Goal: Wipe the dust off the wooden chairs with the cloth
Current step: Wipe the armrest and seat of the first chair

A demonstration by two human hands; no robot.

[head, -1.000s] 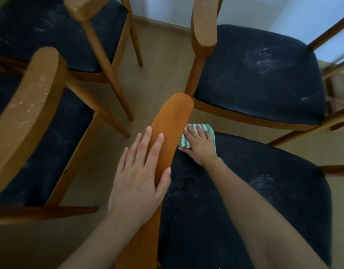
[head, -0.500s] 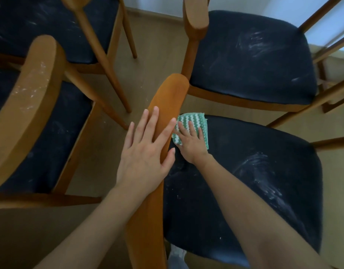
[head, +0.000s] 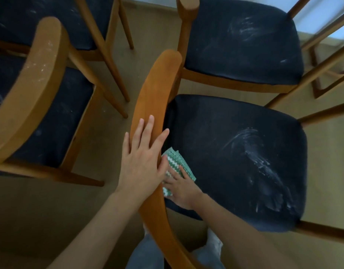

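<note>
Left grip [head: 142,162] was laid flat, fingers straight, on the backrest [head: 157,84]; cloth [head: 175,164] was pressed under the straight-fingered right grip [head: 181,189], low beside it at the rear of the seat [head: 235,152]; unpinched, it could be dragged loose and dust missed.

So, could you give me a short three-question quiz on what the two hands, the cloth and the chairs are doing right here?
1. True or false: the left hand lies flat on the curved orange-brown wooden backrest.
2. Where is the green-and-white zigzag cloth?
A) on the floor
B) under the right hand, at the rear of the near chair's dark navy padded seat, beside the backrest
C) draped over a chair leg
3. Fill in: the white streaks on that seat are ____, not yet wiped.

Key: 1 true; 2 B; 3 dust.
</note>
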